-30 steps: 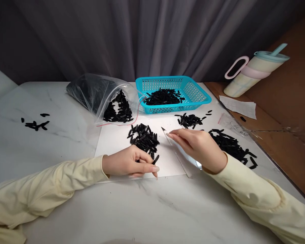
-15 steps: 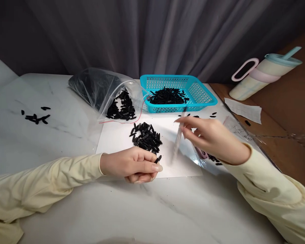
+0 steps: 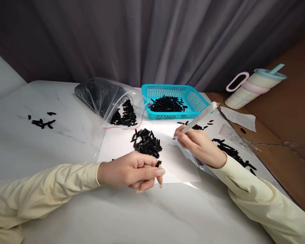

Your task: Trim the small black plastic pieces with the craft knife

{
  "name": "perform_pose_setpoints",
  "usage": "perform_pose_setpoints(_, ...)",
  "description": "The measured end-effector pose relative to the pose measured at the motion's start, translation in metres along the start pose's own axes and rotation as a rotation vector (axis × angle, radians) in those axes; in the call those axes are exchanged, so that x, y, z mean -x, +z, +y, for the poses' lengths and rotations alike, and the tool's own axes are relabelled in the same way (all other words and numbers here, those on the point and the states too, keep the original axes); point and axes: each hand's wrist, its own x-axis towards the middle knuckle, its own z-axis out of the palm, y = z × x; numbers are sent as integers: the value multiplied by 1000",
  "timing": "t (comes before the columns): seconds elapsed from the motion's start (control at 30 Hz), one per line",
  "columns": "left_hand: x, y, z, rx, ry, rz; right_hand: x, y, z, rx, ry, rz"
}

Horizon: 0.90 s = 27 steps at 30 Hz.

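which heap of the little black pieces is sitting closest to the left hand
The heap of small black pieces on the white sheet, just beyond the left hand. The other heaps lie farther off: in the clear plastic bag, the turquoise basket, and by the right arm.

1. A thin, pale flat strip, pinched at its lower end, tilts up and away over the white sheet
2. A small black oblong piece stands out between curled fingertips, just below a loose black pile
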Motion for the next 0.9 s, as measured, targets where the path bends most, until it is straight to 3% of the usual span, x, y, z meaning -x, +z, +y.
perform_pose_setpoints(0.1,0,1,-1,5,22,47,0,-1,-5,-223,98,-220)
perform_pose_setpoints(0.17,0,2,-1,7,30,62,-1,-2,-6,-318,156,-286)
perform_pose_setpoints(0.47,1,7,-6,-66,118,201,-2,-7,-2,-455,296,-318)
perform_pose_setpoints(0.73,-2,6,-5,8,115,214,12,-32,-45,-642,272,-137)
perform_pose_setpoints(0.9,-4,3,-4,147,136,163,16,-35,-59,-774,251,-202)
